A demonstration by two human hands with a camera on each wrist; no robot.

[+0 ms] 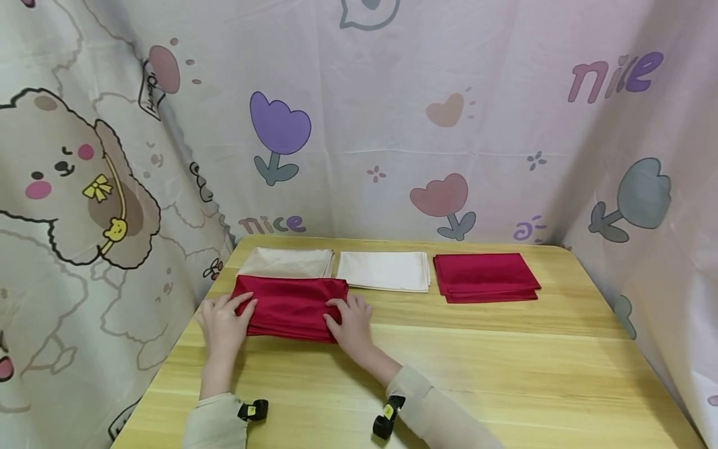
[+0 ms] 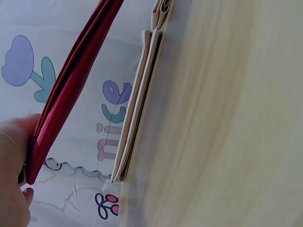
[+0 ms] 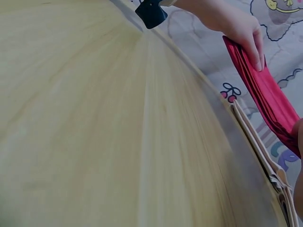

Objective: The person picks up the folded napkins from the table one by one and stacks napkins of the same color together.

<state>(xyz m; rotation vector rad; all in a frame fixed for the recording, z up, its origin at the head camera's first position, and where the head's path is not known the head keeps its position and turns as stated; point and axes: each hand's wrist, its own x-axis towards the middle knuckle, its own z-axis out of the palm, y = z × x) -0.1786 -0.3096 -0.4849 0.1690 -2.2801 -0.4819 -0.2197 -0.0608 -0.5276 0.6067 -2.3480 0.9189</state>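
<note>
The left hand (image 1: 222, 321) pinches the left end of a folded red cloth (image 1: 291, 308). The right hand (image 1: 353, 318) pinches the right end of it, so the fingers of both hands are holding on. The cloth has many layers, and they show along its near side. It is up in the air over the counter (image 1: 477, 368), near the far left corner. Both wrist views show a gap under it.

Behind it, a cream cloth (image 1: 288, 263) lies folded at the far left corner of the counter. A white cloth (image 1: 384, 271) lies folded by the middle of the far edge, just beside the cream one. Another red cloth (image 1: 485, 274) lies folded near the far right corner.

Both arms have light sleeves (image 1: 215, 424), and each wears a small black thing (image 1: 253, 410) at the wrist. Past the far edge hangs a pale curtain (image 1: 364, 125) with a purple flower (image 1: 280, 128) on it. A big bear picture (image 1: 62, 193) is on the left side.
</note>
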